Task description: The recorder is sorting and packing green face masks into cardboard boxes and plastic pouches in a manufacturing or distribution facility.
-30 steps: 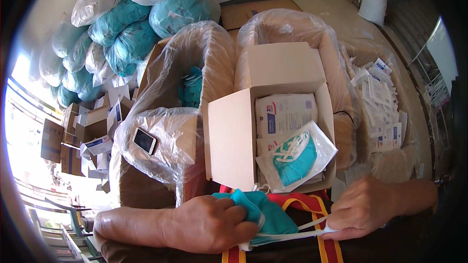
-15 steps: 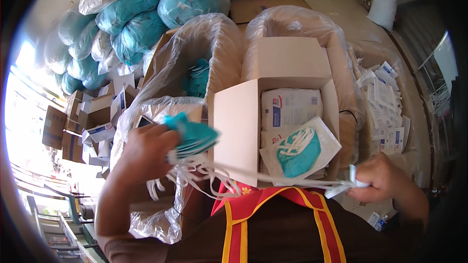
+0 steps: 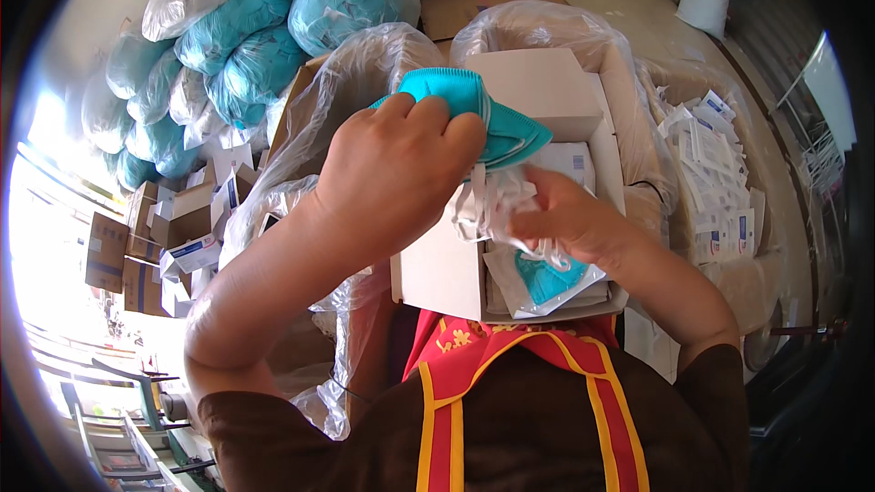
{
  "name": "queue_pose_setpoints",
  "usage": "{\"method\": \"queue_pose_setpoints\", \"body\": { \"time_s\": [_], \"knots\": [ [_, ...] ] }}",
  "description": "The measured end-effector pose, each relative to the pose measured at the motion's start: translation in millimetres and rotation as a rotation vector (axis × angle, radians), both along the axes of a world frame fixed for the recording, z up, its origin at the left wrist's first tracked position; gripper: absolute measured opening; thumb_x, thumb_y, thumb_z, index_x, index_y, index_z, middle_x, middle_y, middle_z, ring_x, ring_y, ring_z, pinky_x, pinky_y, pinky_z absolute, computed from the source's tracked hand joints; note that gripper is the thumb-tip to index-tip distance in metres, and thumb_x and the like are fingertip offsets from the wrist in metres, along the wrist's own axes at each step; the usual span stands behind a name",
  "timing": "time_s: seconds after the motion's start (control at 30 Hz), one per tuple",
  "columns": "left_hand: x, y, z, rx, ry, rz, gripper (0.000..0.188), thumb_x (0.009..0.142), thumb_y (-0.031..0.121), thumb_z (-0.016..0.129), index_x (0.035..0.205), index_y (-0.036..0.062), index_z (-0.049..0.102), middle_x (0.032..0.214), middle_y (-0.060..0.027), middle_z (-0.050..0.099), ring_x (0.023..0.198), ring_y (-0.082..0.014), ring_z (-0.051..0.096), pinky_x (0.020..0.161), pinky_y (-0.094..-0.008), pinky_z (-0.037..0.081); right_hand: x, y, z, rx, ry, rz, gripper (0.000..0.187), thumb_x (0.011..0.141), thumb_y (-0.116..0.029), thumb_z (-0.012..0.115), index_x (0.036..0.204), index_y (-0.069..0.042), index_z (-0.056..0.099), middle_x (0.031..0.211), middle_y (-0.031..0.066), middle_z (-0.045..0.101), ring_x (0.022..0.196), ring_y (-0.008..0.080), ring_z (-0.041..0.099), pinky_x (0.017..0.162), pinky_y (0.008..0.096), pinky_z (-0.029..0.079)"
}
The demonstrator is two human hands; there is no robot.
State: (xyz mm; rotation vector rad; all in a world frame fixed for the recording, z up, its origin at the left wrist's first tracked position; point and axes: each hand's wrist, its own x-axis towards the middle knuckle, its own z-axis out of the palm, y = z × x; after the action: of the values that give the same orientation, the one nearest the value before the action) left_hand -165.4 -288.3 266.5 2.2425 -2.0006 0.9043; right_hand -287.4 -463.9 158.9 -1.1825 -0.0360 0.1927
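Two hands [image 3: 401,155] [image 3: 574,219], one mask bundle [image 3: 442,85]

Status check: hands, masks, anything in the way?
Left hand gripping stacked teal fabric masks; right hand at their white elastic straps, grip unclear; both hands partly block open tan cardboard box.
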Motion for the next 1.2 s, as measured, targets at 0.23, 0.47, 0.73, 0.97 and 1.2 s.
{"method": "queue_pose_setpoints", "body": {
  "time_s": [0.23, 0.47, 0.73, 0.97, 1.2],
  "knots": [
    [3.2, 5.8, -22.4, 0.073, 0.362, 0.064, 0.027, 0.070, 0.017, 0.073, 0.089, 0.0086, 0.056, 0.078, -0.0118, 0.063, 0.075, -0.0321, 0.066, 0.063, -0.0421, 0.052, -36.4, -0.8, 40.7, -0.545, -0.427, -0.023, 0.021, 0.084, -0.014, 0.076, 0.099, -0.003, 0.068, 0.114, 0.0083, 0.063, 0.104, 0.0196, 0.059, 0.089, 0.0311, 0.045],
    [-12.2, -1.7, -42.9, 0.207, 0.847, -0.303, 0.032, 0.066, 0.024, 0.074, 0.090, 0.0112, 0.057, 0.080, -0.0094, 0.063, 0.078, -0.0346, 0.065, 0.066, -0.0436, 0.051, -34.7, 22.5, 64.1, -0.791, -1.064, 0.113, 0.020, 0.080, -0.019, 0.079, 0.087, -0.006, 0.066, 0.116, 0.0123, 0.063, 0.112, 0.0302, 0.061, 0.105, 0.0490, 0.039],
    [-54.7, 70.2, -27.6, 0.457, 0.819, -0.385, 0.019, 0.075, 0.017, 0.069, 0.086, 0.0086, 0.055, 0.072, -0.0074, 0.058, 0.060, -0.0253, 0.064, 0.052, -0.0359, 0.051, -89.0, 6.7, 72.4, -0.234, -0.533, 0.575, 0.010, 0.091, -0.014, 0.069, 0.094, -0.005, 0.066, 0.087, 0.0082, 0.063, 0.086, 0.0280, 0.063, 0.095, 0.0477, 0.043],
    [-14.8, 101.6, -42.0, 0.607, 0.658, -0.121, 0.017, 0.075, 0.016, 0.069, 0.088, 0.0082, 0.060, 0.072, -0.0080, 0.060, 0.061, -0.0261, 0.065, 0.054, -0.0388, 0.053, -154.5, -54.2, 87.6, -0.331, -0.063, 0.006, 0.013, 0.088, -0.013, 0.070, 0.086, -0.003, 0.061, 0.085, 0.0153, 0.066, 0.079, 0.0262, 0.067, 0.076, 0.0416, 0.056],
    [15.4, 49.4, -49.1, 0.056, 0.417, 0.201, 0.027, 0.070, 0.018, 0.074, 0.087, 0.0087, 0.055, 0.078, -0.0104, 0.060, 0.071, -0.0318, 0.064, 0.059, -0.0420, 0.051, -79.2, -53.2, 42.1, -0.319, 0.043, -0.273, 0.026, 0.078, -0.013, 0.074, 0.098, -0.003, 0.061, 0.080, 0.0027, 0.065, 0.068, 0.0098, 0.063, 0.059, 0.0233, 0.050]
  ]
}}
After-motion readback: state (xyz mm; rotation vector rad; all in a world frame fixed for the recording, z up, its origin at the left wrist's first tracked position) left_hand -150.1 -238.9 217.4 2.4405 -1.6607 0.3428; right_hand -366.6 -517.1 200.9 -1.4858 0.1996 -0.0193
